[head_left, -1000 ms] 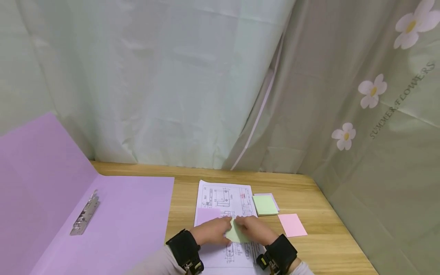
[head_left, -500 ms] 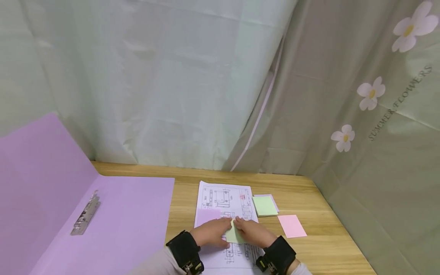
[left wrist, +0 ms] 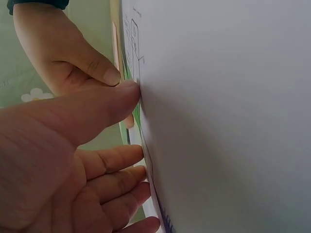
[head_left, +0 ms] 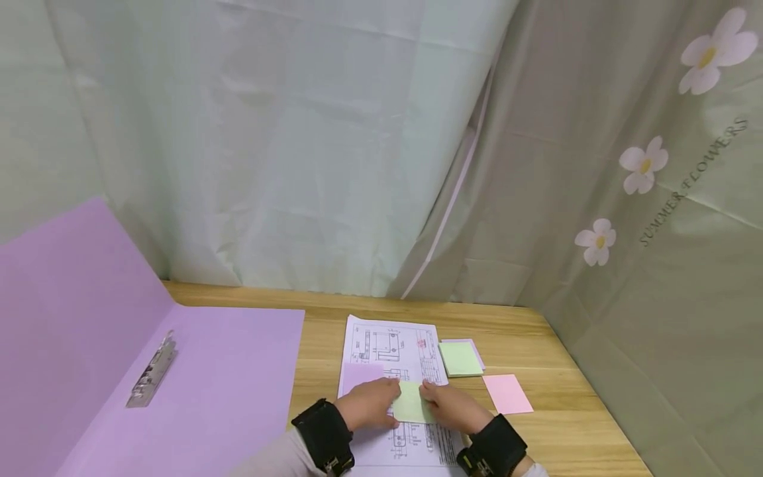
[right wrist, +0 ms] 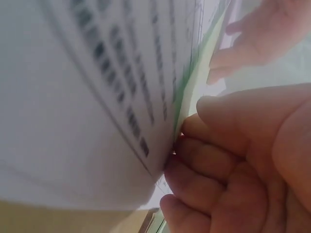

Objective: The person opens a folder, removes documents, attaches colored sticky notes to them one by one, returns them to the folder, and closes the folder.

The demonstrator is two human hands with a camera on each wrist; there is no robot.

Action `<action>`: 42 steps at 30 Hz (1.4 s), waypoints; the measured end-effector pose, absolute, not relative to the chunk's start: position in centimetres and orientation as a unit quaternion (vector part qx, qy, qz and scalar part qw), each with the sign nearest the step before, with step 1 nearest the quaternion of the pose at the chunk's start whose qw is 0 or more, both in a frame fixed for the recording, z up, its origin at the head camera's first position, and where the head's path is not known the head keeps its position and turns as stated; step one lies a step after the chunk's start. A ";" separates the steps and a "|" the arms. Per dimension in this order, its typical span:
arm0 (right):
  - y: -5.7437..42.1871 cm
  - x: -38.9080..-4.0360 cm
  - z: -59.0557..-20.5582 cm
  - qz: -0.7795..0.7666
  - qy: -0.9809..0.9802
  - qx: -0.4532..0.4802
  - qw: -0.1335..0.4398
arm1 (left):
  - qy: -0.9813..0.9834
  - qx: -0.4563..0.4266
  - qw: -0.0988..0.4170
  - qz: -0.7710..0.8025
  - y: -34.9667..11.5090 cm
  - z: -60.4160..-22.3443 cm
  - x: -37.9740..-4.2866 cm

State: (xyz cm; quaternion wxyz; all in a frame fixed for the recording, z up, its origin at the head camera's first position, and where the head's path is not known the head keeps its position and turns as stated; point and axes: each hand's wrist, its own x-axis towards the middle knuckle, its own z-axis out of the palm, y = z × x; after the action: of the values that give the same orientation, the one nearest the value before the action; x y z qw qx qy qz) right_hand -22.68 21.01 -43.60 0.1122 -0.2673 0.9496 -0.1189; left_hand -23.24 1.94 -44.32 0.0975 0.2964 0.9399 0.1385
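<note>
A pale green sticky note (head_left: 410,402) lies on a printed sheet of technical drawings (head_left: 401,338). At its left edge my left hand (head_left: 371,402) touches it with the thumb, while the other fingers, spread in the left wrist view, rest their tips against the sheet. My right hand (head_left: 457,407) presses the note's right side; in the right wrist view its fingers bend loosely against the paper and the thumb (right wrist: 214,109) lies above them. Part of a purple sticky note (head_left: 361,373) shows on the sheet behind my left hand.
Right of the sheet is a green sticky-note pad (head_left: 461,358) overlapping a purple one (head_left: 475,346), with a pink note (head_left: 508,394) nearer. An open purple folder (head_left: 238,371) with a metal clip (head_left: 152,376) covers the left side. Curtains (head_left: 298,165) hang behind the wooden table (head_left: 572,397).
My right hand has slid right across the green note, baring more of its middle. The left hand stays at the left edge. The head view has shifted slightly.
</note>
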 end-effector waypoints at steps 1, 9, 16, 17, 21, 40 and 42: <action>21.1 -22.7 -43.6 -0.118 0.950 -0.264 0.113 | 0.941 0.297 0.095 0.135 2.0 -44.3 -23.2; 21.9 -22.7 -43.5 -0.142 0.950 -0.247 0.126 | 0.941 0.299 0.095 0.128 2.3 -43.8 -22.8; 21.9 -22.8 -43.1 -0.120 0.954 -0.243 0.130 | 0.942 0.301 0.097 0.110 2.7 -43.5 -22.8; 21.8 -22.8 -43.0 -0.118 0.954 -0.242 0.130 | 0.943 0.300 0.099 0.105 2.7 -43.5 -22.8; 21.8 -22.9 -42.8 -0.125 0.953 -0.244 0.127 | 0.942 0.304 0.105 0.096 2.6 -43.5 -22.9; 22.4 -23.5 -42.8 -0.231 0.940 -0.215 0.129 | 0.921 0.349 0.159 0.071 0.7 -42.8 -21.0; 22.5 -23.5 -42.8 -0.233 0.939 -0.219 0.125 | 0.920 0.357 0.151 0.058 0.6 -42.9 -20.6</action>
State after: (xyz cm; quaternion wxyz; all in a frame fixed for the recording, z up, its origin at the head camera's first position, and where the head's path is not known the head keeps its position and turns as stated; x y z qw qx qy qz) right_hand -23.53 22.52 -42.76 0.1249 -0.2194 0.9393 -0.2326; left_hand -20.63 0.56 -42.88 0.1507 0.3567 0.9202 0.0576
